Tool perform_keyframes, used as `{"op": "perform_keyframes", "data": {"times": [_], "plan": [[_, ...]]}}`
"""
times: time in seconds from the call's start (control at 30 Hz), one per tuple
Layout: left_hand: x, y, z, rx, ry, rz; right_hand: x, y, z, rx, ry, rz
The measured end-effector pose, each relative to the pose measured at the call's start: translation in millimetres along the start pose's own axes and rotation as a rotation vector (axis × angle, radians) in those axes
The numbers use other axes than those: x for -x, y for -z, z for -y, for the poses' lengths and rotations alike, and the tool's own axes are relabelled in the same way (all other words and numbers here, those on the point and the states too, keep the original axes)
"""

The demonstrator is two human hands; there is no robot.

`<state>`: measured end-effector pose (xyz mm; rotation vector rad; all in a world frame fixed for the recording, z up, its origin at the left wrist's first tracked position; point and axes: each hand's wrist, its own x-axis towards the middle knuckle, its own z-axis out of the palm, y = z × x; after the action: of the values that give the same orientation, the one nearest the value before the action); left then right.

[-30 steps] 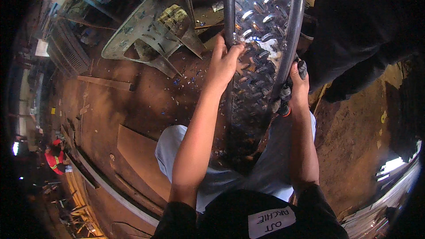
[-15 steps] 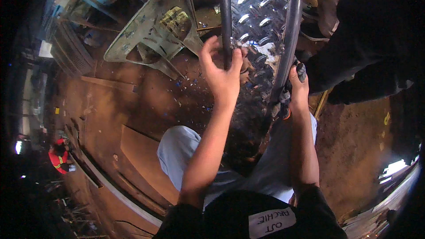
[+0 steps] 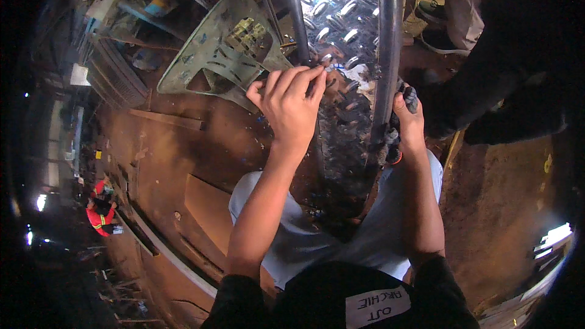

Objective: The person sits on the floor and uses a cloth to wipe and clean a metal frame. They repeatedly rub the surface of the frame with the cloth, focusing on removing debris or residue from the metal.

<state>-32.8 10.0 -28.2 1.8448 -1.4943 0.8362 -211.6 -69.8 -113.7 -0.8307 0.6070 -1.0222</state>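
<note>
The right hand point(image 3: 413, 125), near three o'clock, is closed on a bunched dark knit glove point(image 3: 390, 140) beside the tube rail point(image 3: 386, 55). At twelve, the left hand point(image 3: 287, 109) bends its fingers by the diamond tread plate point(image 3: 350, 39), which lies toward one; whether it pinches anything, I cannot tell. Steady the rail, keeping fingertips off sharp edges. Since half a second ago, the left hand has turned back-up.

Left of the diamond-plate steel panel point(image 3: 348, 106), you had passage over the brown floor point(image 3: 164, 152) along its near half; the plastic chair point(image 3: 234, 64) obstructed its far half. Its right tubular rail point(image 3: 390, 30) barred sideways reach, a co-worker's dark clothing point(image 3: 506, 73) crowded beyond, and your knees point(image 3: 246, 195) flanked its near end.
</note>
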Motion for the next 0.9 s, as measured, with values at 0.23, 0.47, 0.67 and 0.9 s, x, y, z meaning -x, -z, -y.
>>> {"op": "perform_keyframes", "data": {"times": [0.23, 0.47, 0.67, 0.9], "plan": [[-4.5, -8.7, 3.2, -0.05, -0.069, 0.049, -4.6, 5.5, -4.9, 0.083, 0.032, 0.018], [1.9, -18.1, 2.4, -0.06, -0.069, 0.06, -3.0, 5.9, -0.9, 0.111, 0.042, 0.048], [30.4, -6.8, -3.7, 0.338, 0.281, 0.074, -2.8, 2.6, 3.7, 0.148, 0.087, 0.002], [49.8, 11.5, -10.1, 0.777, 0.59, 0.337, 40.3, -30.7, 29.3, 0.587, 0.558, -0.083]]}}
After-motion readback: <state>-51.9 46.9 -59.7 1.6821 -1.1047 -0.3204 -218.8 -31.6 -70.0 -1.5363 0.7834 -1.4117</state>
